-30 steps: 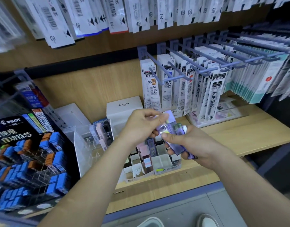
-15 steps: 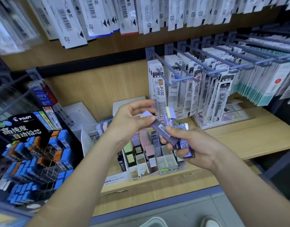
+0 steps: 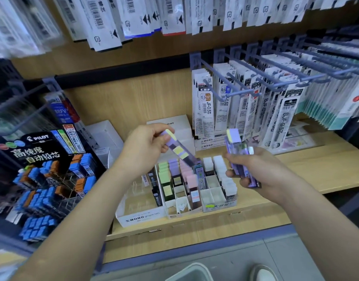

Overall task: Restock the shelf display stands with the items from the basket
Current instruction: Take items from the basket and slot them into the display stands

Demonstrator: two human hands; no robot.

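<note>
My left hand (image 3: 143, 149) pinches one purple lead case (image 3: 179, 151) with yellow patches, tilted down toward the white compartment stand (image 3: 213, 203) on the wooden shelf (image 3: 326, 171). Its lower tip hangs just above the stand's purple and pink rows. To the right, my right hand (image 3: 253, 169) grips a bundle of purple lead cases (image 3: 238, 157), held upright above the stand's right end. The stand holds green, purple, pink and white cases in rows, with some front cells bare. A grey basket rim (image 3: 189, 271) shows at the bottom edge.
A black Pilot lead display (image 3: 45, 175) with blue and orange cases stands at left. Refill packs hang on pegs (image 3: 261, 106) at right and along the top. A white Mono box (image 3: 142, 216) sits left of the stand, white Pilot boxes behind. My shoe (image 3: 262, 273) is on the floor.
My left hand has pulled one purple case out of the bundle and moved it left and down toward the stand. The two hands have parted. The camera has drawn closer.
</note>
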